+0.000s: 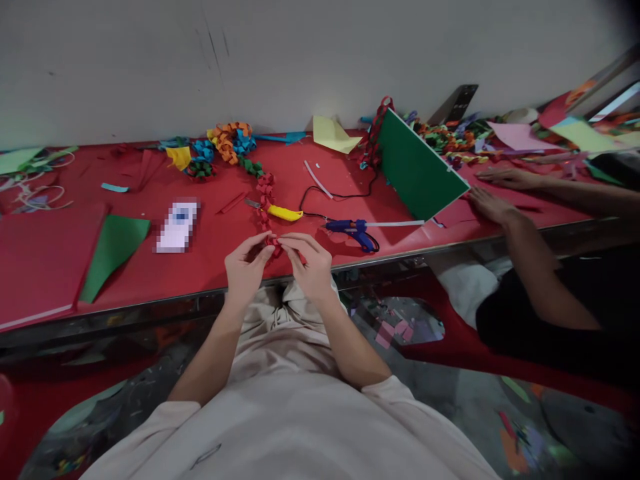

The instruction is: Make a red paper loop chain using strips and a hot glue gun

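Observation:
Both my hands meet at the table's front edge, fingertips pinched on the near end of a red paper chain [266, 190]. My left hand [249, 267] holds it from the left, and my right hand [307, 263] from the right. The chain runs back from my fingers, turning green, then blue, orange and yellow [230, 141] near the wall. Beside the red part lies a yellow-handled cutter [285, 213]. A blue glue gun [354, 232] with a white glue stick in it rests to the right of my right hand.
On the red table [200, 273] are a blurred phone [178, 227], green paper [113, 253], a red stack [45, 260] and an upright green board [420, 167]. A black cord curves behind the glue gun. At the right, another person's hands [493, 200] rest on red paper.

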Tool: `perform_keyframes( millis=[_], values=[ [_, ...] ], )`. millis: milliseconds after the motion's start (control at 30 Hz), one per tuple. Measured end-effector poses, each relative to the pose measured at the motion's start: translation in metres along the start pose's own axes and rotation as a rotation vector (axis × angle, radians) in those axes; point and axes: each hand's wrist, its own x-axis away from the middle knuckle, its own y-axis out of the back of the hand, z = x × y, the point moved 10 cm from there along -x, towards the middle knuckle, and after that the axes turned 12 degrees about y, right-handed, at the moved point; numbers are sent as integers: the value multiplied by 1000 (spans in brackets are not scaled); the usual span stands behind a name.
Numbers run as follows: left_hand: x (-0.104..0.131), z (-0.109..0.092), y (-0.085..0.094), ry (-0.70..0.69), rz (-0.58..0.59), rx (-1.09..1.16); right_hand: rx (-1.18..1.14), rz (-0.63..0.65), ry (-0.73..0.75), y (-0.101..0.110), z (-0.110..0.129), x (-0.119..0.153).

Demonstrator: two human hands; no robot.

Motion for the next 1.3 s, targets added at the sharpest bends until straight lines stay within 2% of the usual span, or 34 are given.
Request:
perform_keyframes(
  millis=[100, 267, 400, 467, 567, 600, 667, 733, 833, 867, 933, 1000, 1100, 1200, 1300],
  values=[
    [1, 1, 0, 1, -4, -27, 12, 22, 23, -1, 3, 0],
    [1, 5, -4, -1, 6, -51, -41, -16, -86, 0, -8, 2],
    [-4, 3, -5, -33, 10, -129, -5, 14, -76, 7, -8, 10],
    [-9, 2, 1, -48, -3, -158, 115, -34, -87, 30, -12, 24],
    [-15, 2, 16, -57, -47, -172, 389, -257, -123, 100, -24, 53],
    [-17, 3, 20, -64, -51, -180, 485, -286, -151, 122, -31, 60],
    [-19, 6, 23, -71, -34, -200, 665, -196, -169, 151, -48, 57],
    [-19, 11, 24, -62, -16, -212, 752, 38, -182, 158, -74, 40],
    [-19, 17, 23, -30, -8, -220, 664, 448, -280, 140, -118, 21],
    [-18, 18, 23, -25, -11, -211, 601, 531, -301, 130, -125, 18],
    [-17, 18, 23, -23, -18, -173, 494, 576, -303, 114, -124, 10],
    [-16, 17, 24, -27, -22, -130, 431, 529, -279, 102, -109, 5],
    [-16, 17, 26, -35, -14, -94, 342, 474, -224, 85, -72, 3],
    [-15, 15, 26, -68, 11, -70, 290, 537, -85, 60, -33, 0],
    [-12, 12, 23, -113, 48, -49, 304, 625, 14, 40, -13, -3]
  ],
)
